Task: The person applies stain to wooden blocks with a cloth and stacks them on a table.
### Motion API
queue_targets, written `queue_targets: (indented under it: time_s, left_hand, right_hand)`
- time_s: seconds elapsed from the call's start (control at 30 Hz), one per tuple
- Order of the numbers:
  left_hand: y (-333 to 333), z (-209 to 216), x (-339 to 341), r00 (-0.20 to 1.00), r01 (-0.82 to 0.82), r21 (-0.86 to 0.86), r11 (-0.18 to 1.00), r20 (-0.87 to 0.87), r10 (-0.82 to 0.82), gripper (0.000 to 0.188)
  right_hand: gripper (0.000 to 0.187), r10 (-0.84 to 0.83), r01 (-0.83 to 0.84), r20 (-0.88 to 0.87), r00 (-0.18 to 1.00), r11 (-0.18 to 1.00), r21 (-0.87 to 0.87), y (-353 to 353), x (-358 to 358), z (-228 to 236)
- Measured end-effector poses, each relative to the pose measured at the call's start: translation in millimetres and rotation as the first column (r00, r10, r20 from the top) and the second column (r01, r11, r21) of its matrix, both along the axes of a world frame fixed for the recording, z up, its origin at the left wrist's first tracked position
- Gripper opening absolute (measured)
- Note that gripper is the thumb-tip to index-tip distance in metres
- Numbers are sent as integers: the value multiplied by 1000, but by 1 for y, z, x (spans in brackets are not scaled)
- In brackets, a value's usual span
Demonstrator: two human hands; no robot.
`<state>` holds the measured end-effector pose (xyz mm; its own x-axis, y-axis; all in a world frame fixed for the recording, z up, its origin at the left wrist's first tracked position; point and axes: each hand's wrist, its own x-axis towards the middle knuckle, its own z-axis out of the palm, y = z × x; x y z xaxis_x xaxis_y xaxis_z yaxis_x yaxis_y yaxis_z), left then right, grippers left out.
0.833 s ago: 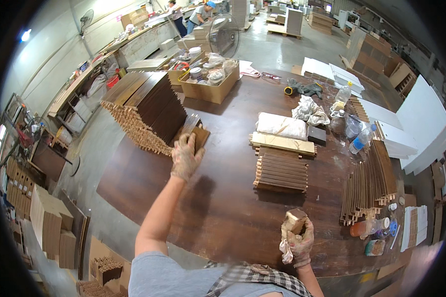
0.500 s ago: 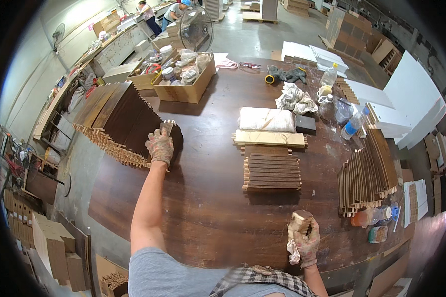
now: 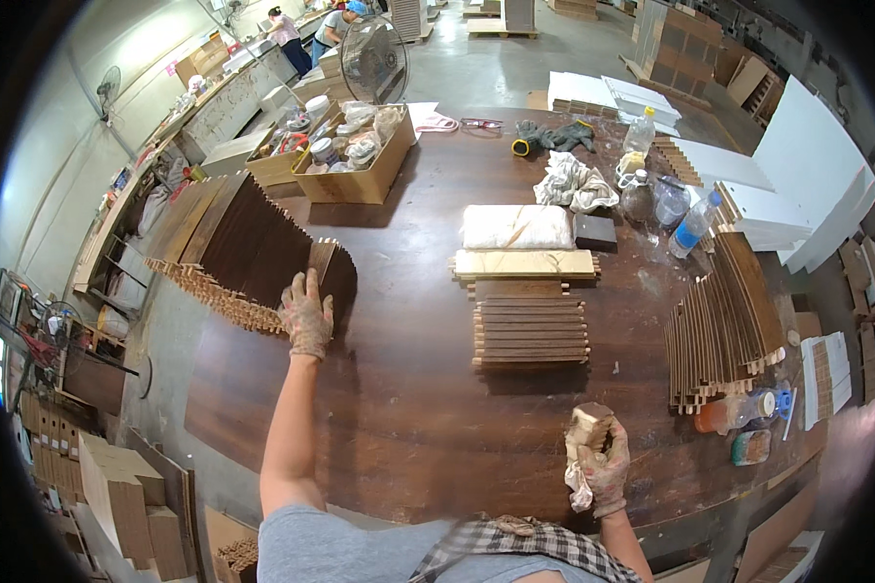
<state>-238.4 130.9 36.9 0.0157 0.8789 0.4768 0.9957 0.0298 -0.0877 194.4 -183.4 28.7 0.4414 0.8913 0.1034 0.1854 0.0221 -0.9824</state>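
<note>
My left hand [image 3: 307,316], in a stained patterned glove, reaches to the left stack of dark brown wooden slats [image 3: 262,233]. Its fingers are stretched out and lie against the near end of the slats. In my gloved right hand [image 3: 610,476], close to the table's front edge, is a light brown block [image 3: 590,432] with a crumpled whitish cloth [image 3: 578,486] hanging below it. The fingers wrap round the block; its underside is hidden. Between the hands, a smaller pile of brown slats [image 3: 530,330] lies on the brown table [image 3: 408,418].
Behind the middle pile lie a pale board [image 3: 525,263], a white wrapped bundle [image 3: 517,227] and a black block [image 3: 595,233]. More slats [image 3: 719,330] lean at the right, near plastic bottles [image 3: 695,231]. A cardboard box [image 3: 355,180] of supplies stands at the far left; gloves [image 3: 554,138] lie at the back.
My left hand has drawn a little toward me along the left stack, and its fingers have straightened. My right hand still holds the block and cloth in about the same place.
</note>
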Motion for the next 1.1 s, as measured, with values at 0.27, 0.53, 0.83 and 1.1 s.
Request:
queue_targets:
  time_s: [0.27, 0.53, 0.83, 1.1]
  left_hand:
    - [-2, -16, -19, 996, 94, 5, 996, -7, -94, 55]
    - [-117, -36, 184, 600, 775, -9, 631, 323, -732, 65]
    - [-186, -32, 257, 528, 846, -87, 525, 264, -807, 61]
    - [-196, -30, 268, 546, 838, -208, 505, 349, -762, 46]
  right_hand:
    - [59, 57, -63, 165, 985, 998, 29, -3, -3, -14]
    - [34, -9, -18, -755, 656, 999, -27, -24, 17, -10]
    - [30, 389, 78, -918, 74, 916, 394, -65, 31, -30]
    - [29, 287, -14, -934, -212, 955, 296, -85, 33, -28]
